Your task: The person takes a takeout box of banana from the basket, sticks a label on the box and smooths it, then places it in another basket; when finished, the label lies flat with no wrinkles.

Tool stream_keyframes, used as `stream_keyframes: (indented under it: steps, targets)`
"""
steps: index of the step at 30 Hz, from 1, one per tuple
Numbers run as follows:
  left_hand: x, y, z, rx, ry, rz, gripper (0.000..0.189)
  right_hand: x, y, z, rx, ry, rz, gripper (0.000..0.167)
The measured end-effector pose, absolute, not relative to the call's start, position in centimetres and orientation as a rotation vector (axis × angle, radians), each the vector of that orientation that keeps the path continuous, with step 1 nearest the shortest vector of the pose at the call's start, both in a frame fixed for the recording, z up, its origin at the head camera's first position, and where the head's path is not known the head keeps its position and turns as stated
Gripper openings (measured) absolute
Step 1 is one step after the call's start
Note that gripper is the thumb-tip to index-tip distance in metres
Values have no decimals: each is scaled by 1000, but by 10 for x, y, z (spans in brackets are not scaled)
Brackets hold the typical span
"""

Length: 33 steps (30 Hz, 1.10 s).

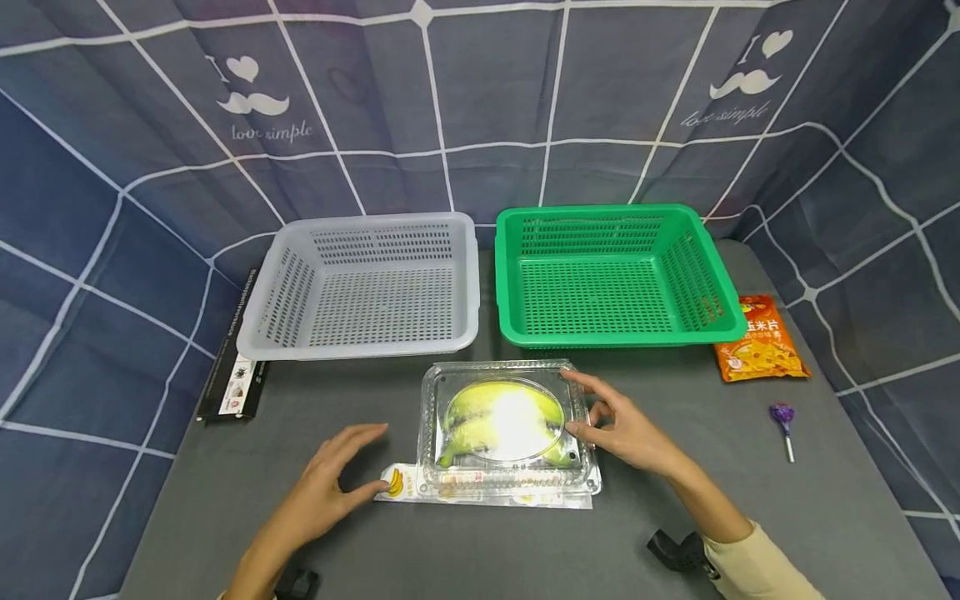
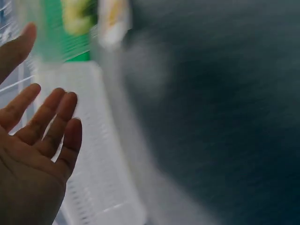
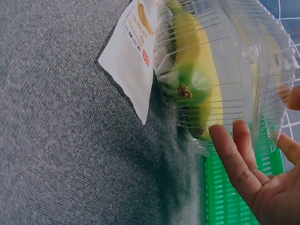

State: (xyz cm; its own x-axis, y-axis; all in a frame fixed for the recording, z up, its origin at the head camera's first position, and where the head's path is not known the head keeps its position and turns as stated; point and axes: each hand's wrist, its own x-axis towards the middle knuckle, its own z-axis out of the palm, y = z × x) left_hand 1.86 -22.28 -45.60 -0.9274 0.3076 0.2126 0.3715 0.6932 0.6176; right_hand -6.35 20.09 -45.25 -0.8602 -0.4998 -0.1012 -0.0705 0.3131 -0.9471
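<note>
On the grey woven tabletop [image 1: 480, 554], a rectangular clear plastic box [image 1: 431, 417] was placed between the right hand [image 1: 622, 429], by which its right edge was touched, and the left hand [image 1: 321, 485], held with fingers apart. Whether that edge was pinched could not be told. The box's walls were ribbed, its glossy lid embossed with an oval. Inside, yellow bananas [image 3: 190, 47] with green ends were enclosed. A white printed packet [image 3: 127, 61], just beside the left thumb, was overlapped by the box. One banana was tipped with a brown stub [image 3: 183, 91].
</note>
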Motion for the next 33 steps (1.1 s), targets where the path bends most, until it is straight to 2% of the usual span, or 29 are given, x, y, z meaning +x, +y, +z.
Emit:
stream_keyframes:
  steps: [7, 16, 22, 28, 33]
  targets:
    - [26, -216, -482, -585, -2984, -1061, 76, -63, 204, -454, -494, 2181, -1572, 71]
    - [23, -214, -486, -706, -2961, -1034, 59, -63, 204, -456, -508, 2176, -1589, 72]
    - [23, -216, -488, -744, -2877, -1312, 43, -63, 204, -457, -512, 2176, -1599, 72]
    - [27, -223, -482, -944, -2726, -1662, 32, -64, 204, -458, -526, 2172, -1615, 71]
    - [33, -231, -471, -1169, -2670, -1755, 36, -64, 203, -458, -529, 2155, -1645, 71]
